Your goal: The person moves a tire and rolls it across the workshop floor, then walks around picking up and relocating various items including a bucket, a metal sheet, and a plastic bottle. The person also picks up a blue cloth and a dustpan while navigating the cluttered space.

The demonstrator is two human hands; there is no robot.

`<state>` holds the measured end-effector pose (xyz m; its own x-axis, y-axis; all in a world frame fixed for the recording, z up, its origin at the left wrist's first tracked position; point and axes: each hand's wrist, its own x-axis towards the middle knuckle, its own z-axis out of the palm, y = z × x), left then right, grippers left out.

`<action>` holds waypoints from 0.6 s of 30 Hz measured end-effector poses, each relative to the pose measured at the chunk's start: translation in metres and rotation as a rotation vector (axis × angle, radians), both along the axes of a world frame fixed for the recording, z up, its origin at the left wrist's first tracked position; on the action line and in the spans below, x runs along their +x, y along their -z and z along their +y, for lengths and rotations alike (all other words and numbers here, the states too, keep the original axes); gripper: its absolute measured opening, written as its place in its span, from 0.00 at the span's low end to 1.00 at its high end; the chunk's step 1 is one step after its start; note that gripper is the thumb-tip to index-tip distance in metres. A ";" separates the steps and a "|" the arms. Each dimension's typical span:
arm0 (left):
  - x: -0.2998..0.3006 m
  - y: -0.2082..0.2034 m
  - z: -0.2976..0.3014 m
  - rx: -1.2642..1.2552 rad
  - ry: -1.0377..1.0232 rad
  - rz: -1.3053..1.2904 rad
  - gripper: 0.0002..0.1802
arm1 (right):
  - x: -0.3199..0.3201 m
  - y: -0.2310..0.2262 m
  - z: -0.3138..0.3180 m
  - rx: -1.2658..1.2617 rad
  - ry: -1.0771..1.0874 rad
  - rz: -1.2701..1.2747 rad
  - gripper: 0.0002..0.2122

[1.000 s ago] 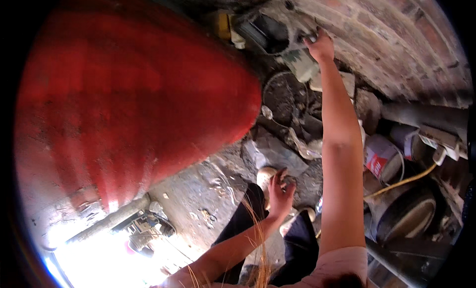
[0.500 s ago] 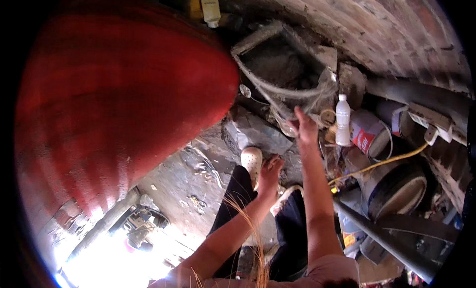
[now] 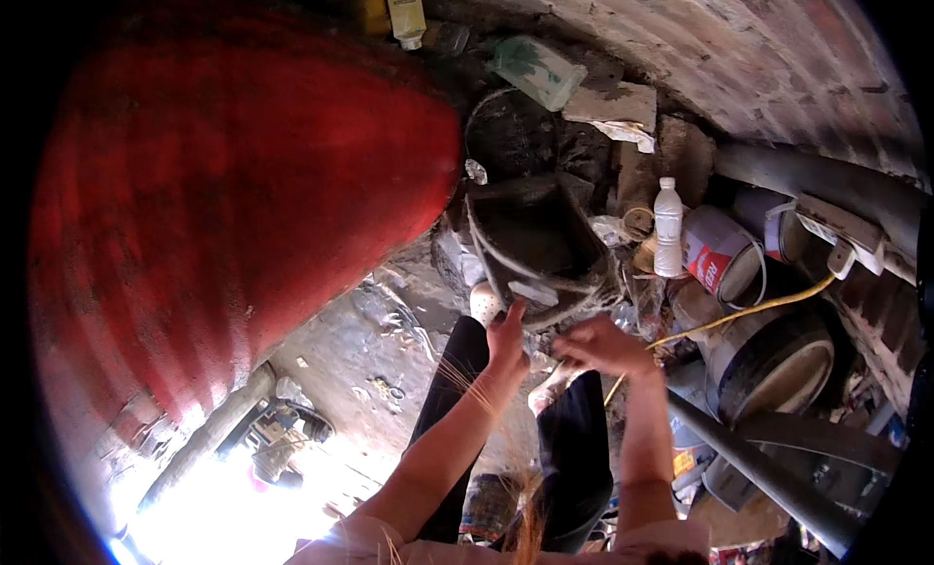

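A dusty grey container (image 3: 496,265) with a dark inside and a broad mouth sits just beyond my feet. My left hand (image 3: 507,343) is at its near left side, one finger stretched up to the wall by a pale patch (image 3: 533,293). How the other fingers of that hand lie is hidden. Below the container's near right edge is my right hand (image 3: 605,347), slightly blurred, its fingers reaching left with nothing seen in them. A pale perforated clog (image 3: 484,303) on my left foot stands beside the container.
A large red rounded body (image 3: 263,186) fills the left. On the right are a white bottle (image 3: 668,227), a paint bucket (image 3: 711,244), a yellow cable (image 3: 754,313) and a grey pipe (image 3: 754,468). Beyond the container lie a greenish clear bottle (image 3: 538,72) and a brick (image 3: 611,105).
The container has come toward me from the far side, uncovering the greenish bottle and the brick. My right hand has drawn back toward me; my left has shifted slightly left.
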<state>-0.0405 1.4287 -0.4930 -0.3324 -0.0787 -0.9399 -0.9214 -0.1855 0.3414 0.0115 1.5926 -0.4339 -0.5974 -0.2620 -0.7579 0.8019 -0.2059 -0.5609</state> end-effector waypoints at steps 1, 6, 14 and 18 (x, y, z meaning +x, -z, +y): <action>0.003 0.001 -0.004 -0.065 0.035 0.003 0.19 | -0.024 -0.007 0.024 0.058 0.017 0.109 0.14; 0.009 0.006 -0.002 -0.142 0.173 -0.050 0.22 | -0.181 0.108 0.106 1.202 0.368 0.594 0.27; 0.007 0.008 0.005 -0.186 0.395 -0.024 0.17 | -0.276 0.194 0.116 1.557 0.054 -0.056 0.36; -0.003 0.003 0.002 -0.279 0.316 0.003 0.15 | -0.274 0.201 0.068 1.572 0.038 -0.271 0.35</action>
